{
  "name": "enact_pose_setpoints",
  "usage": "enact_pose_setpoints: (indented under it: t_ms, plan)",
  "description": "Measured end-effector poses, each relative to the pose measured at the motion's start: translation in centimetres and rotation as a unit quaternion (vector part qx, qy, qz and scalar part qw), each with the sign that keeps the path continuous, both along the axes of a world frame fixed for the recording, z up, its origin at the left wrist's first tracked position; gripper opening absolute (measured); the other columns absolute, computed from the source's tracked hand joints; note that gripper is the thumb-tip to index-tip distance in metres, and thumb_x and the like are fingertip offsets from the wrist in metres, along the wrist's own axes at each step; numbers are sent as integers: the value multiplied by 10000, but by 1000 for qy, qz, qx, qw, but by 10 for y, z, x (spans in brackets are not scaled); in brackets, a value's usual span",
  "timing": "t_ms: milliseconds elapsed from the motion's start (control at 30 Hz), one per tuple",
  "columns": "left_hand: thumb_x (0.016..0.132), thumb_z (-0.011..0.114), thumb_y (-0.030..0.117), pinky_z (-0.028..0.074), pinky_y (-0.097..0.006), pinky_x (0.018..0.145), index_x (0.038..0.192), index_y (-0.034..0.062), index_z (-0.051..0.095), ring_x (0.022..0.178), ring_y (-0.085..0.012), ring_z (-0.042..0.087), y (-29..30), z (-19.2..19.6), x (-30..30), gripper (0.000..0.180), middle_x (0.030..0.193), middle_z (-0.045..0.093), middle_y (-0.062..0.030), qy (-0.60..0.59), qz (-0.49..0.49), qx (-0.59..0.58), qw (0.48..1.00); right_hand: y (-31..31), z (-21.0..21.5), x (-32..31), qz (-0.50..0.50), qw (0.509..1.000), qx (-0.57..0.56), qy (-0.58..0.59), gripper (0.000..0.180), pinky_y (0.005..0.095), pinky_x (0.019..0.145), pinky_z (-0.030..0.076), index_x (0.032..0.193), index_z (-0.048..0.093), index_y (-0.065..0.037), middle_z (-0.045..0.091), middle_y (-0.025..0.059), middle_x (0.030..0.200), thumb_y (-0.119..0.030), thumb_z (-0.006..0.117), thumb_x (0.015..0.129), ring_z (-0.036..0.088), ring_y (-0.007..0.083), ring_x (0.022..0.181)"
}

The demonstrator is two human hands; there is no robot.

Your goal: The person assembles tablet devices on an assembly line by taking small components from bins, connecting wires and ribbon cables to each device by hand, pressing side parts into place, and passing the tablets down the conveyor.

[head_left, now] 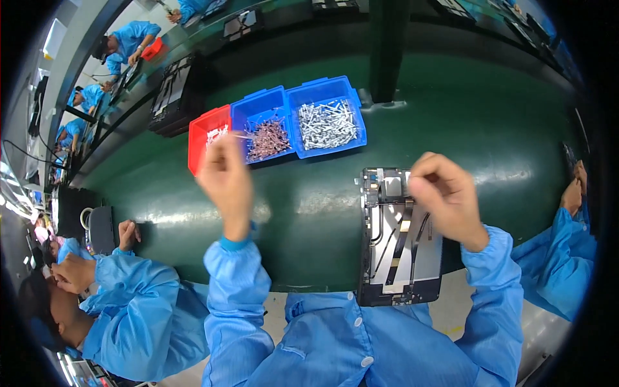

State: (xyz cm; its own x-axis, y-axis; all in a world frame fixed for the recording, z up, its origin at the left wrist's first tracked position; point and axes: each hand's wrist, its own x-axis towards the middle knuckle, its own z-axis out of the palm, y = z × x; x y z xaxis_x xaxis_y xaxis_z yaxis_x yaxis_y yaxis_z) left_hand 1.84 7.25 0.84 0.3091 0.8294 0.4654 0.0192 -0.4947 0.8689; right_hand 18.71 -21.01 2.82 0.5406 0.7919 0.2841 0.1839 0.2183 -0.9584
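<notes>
My left hand is raised in front of the red bin, somewhat blurred. Its fingers are pinched together, and a thin pale sliver sticks out at the tips, too small to name. An opened tablet-like device lies on the table at my front edge, showing a silver panel, black flat cables and small circuit parts. Over its upper right corner hovers my right hand, thumb and fingers curled together; whatever they may grip is hidden.
Beside the red bin, one blue bin holds small pinkish-brown parts and another white-silver cylindrical pieces. A dark post rises behind them. Stacked panels stand at the far left. Co-workers in blue sit at left and right.
</notes>
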Motion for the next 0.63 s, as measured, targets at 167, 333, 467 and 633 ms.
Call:
enact_pose_setpoints:
  t_ms: [167,333,467,633]
  plan:
    - [954,629,157,439,-271,547,977,-26,729,604,-91,582,74,14,-40,210,632,627,-4,305,206,213,905,-35,-4,25,-61,990,-56,113,90,187,498,378,924,622,7,613,25,787,-76,639,955,524,34,600]
    - [951,644,201,477,-294,550,1001,-29,718,632,-120,630,14,8,-33,247,749,687,-42,338,53,177,923,-49,-20,14,-129,976,-86,155,67,181,442,352,924,639,6,656,45,757,-58,643,943,518,35,534]
    - [940,685,230,522,-244,544,1392,-59,434,799,-131,644,-99,25,-29,592,1219,602,-143,348,-379,-264,816,-52,-40,-7,-167,974,-33,147,32,179,527,411,927,592,12,621,18,752,3,618,943,536,25,602]
    - [936,705,262,534,-257,817,1515,-108,153,940,-153,613,-131,10,-16,882,1423,402,-232,283,-444,-427,736,-57,-67,-28,-209,970,59,111,45,183,574,438,953,567,0,608,35,800,0,612,951,553,44,647]
